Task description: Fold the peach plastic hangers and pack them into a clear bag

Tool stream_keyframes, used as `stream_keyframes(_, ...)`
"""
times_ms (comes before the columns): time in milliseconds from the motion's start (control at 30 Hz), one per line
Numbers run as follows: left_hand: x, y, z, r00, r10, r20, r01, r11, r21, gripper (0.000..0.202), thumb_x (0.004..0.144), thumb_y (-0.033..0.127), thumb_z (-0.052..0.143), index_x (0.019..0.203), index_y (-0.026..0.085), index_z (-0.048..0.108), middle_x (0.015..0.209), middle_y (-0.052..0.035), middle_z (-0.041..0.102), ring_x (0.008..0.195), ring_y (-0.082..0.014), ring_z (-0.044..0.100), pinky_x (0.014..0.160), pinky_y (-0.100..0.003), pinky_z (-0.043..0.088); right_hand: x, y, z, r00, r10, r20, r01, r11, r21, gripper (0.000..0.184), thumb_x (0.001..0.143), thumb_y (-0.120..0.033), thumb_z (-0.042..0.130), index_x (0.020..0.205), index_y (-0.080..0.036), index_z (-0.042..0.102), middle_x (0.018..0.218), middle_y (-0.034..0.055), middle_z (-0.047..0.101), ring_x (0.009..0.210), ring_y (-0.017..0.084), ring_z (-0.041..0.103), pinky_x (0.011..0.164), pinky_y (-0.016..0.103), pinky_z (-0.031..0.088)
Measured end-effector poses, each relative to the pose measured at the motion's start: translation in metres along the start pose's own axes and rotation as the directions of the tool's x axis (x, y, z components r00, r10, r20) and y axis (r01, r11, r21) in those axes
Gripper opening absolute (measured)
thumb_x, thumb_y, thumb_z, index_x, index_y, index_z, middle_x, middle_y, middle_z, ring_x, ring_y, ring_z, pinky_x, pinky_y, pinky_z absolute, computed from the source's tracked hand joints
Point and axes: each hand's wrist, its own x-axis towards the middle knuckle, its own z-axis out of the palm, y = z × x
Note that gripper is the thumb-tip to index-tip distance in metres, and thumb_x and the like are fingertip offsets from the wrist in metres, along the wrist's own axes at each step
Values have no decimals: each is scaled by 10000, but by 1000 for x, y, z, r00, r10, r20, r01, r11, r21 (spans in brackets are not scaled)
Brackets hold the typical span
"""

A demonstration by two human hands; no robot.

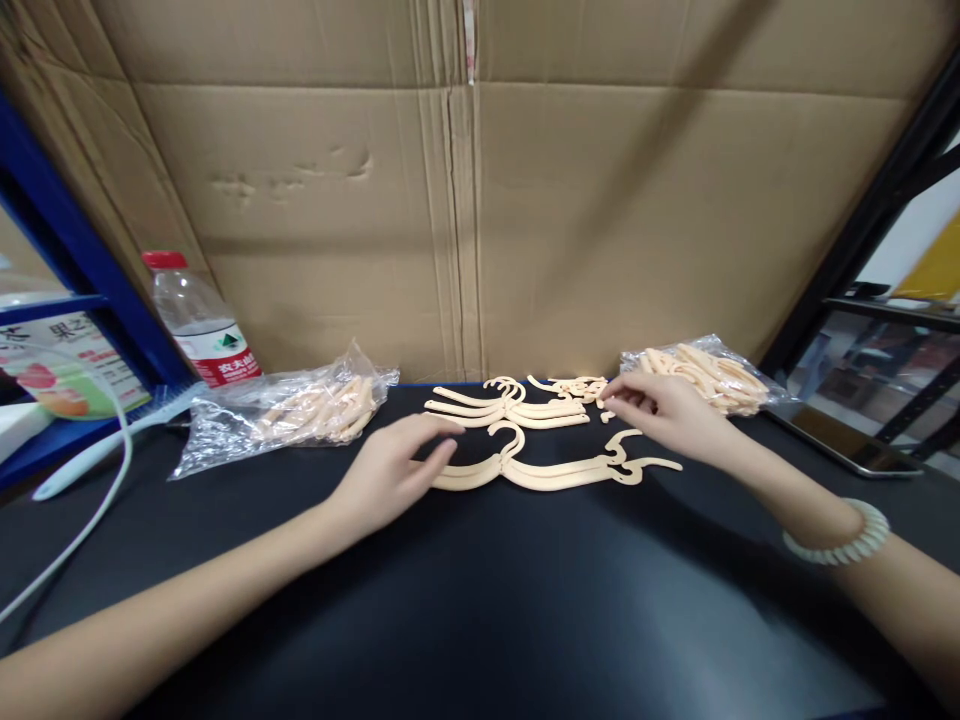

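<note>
A cream plastic folding hanger (559, 474) lies spread on the black table, its hook pointing away from me. My left hand (394, 465) is at its left end, thumb and fingers apart. At the right end, two curved cream pieces (628, 470) meet the hanger's arm. My right hand (671, 412) is over a small pile of cream hanger parts (574, 387), fingertips drawn together at its right edge. Whatever those fingertips pinch is hidden or too small to name. Behind the spread hanger, several similar hangers (544, 411) lie nested together.
Clear plastic bags of cream parts lie at left (315, 408) and right (701, 375). A red-capped water bottle (206, 325) stands at the back left, near a white cable (124, 440). A phone (855, 440) lies at the right. Cardboard (675, 200) walls off the back.
</note>
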Motion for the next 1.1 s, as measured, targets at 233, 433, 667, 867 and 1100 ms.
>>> stream_keyframes(233,15,-46,-14,977,-178,121,189,979,-83,411,893,489,480,1139,195,630,1133,-70,693,1000,-245,650,883,-377,517,6,41,10,999,26,19,-23,988,-155,218,841,-195,470,929,-144,662,825,81,695,733,207,637,684,319,493)
stream_keyframes(433,13,-64,-9,978,-106,177,112,993,-22,490,896,540,444,1220,207,597,1270,-82,631,1170,-269,573,1002,-436,443,12,60,22,979,-144,147,179,946,-271,281,825,-83,468,978,-159,691,1043,121,657,940,250,631,846,384,495)
stream_keyframes(667,12,-71,-4,979,-87,182,86,996,12,413,908,444,443,1181,185,612,1233,-82,651,1161,-242,581,1029,-422,427,16,64,21,953,-197,231,252,938,-239,282,905,-191,433,985,-165,703,1044,120,621,944,243,608,852,385,488)
stream_keyframes(867,13,-74,0,978,-65,199,57,997,45,391,904,414,446,1180,188,606,1265,-87,625,1184,-241,559,1041,-427,412,15,67,23,956,-186,227,208,975,-80,258,909,-289,472,975,-189,700,1037,95,601,932,223,603,884,377,472)
stream_keyframes(1100,12,-77,1,981,-64,185,53,996,66,373,912,409,422,1148,199,619,1178,-92,639,1099,-242,595,973,-417,459,16,64,24,978,-200,53,200,980,11,293,926,-342,453,903,-195,705,972,94,593,929,230,591,885,398,471)
